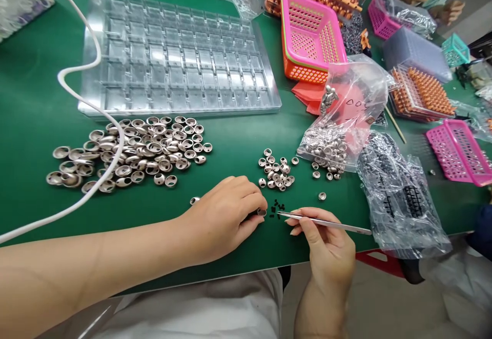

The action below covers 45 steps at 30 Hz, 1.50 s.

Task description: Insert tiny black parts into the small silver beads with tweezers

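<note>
My left hand (226, 216) rests low over the green table, its thumb and fingers closed on a small silver metal ring cup (262, 212). In my right hand (326, 241) is a pair of metal tweezers (326, 222), gripped between thumb and fingers. The tips point left at several tiny black pieces (274, 209) lying between the hands; whether they pinch one I cannot tell. Just beyond lies a small cluster of silver ring cups (277, 170). A large heap of similar cups (146, 149) spreads to the left, and one cup (195, 200) lies beside my left hand.
A clear compartment tray (180, 57) stands behind the heap, with a white cable (94, 62) crossing at left. Stacked pink baskets (313, 32), a clear bag of metal parts (330, 144) and a bag of black parts (400, 195) occupy the right. Another person's hands (434, 3) show at the far right.
</note>
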Tool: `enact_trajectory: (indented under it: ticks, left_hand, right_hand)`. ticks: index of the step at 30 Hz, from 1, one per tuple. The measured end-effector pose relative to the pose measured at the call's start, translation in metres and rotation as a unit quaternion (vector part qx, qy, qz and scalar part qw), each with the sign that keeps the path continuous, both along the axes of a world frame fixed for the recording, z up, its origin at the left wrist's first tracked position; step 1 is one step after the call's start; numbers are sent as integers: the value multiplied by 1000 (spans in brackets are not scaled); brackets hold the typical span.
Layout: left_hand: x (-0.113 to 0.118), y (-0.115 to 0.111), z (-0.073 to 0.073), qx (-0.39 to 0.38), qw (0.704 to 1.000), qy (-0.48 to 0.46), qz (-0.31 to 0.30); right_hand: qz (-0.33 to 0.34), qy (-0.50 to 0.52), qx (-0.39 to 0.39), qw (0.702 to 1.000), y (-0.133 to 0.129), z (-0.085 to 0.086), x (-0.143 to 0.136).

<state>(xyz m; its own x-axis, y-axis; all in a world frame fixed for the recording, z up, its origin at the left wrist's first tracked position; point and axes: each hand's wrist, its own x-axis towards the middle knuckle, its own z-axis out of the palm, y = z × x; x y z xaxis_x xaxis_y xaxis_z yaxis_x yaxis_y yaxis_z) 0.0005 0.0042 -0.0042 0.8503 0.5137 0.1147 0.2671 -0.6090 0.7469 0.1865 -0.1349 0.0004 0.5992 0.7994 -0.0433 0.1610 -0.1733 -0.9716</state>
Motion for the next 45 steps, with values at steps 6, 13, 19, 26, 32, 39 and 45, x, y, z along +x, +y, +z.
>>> enact_trajectory:
  ticks: [6, 13, 19, 26, 32, 39, 45]
  left_hand:
    - [0, 0, 2, 8, 1000, -10, -5]
    - [0, -1, 2, 4, 1000, -9, -9]
    - [1, 0, 1, 8, 1000, -7, -8]
    - [1, 1, 1, 9, 1000, -10, -12]
    - [1, 1, 2, 9, 1000, -6, -14]
    - [0, 0, 3, 10, 1000, 1, -15]
    - [1, 0, 2, 8, 1000, -1, -13]
  right_hand:
    - [-16, -16, -29, 999, 2, 2, -3]
    - [-19, -12, -32, 999, 3, 3, -4]
    - [-20, -21, -40, 999, 3, 2, -4]
    - [-18, -22, -40, 999, 4, 3, -6]
    - [-16, -29, -37, 999, 5, 3, -7]
    - [-10, -38, -49, 998, 4, 3, -7]
    - [-8, -37, -44, 998, 3, 0, -7]
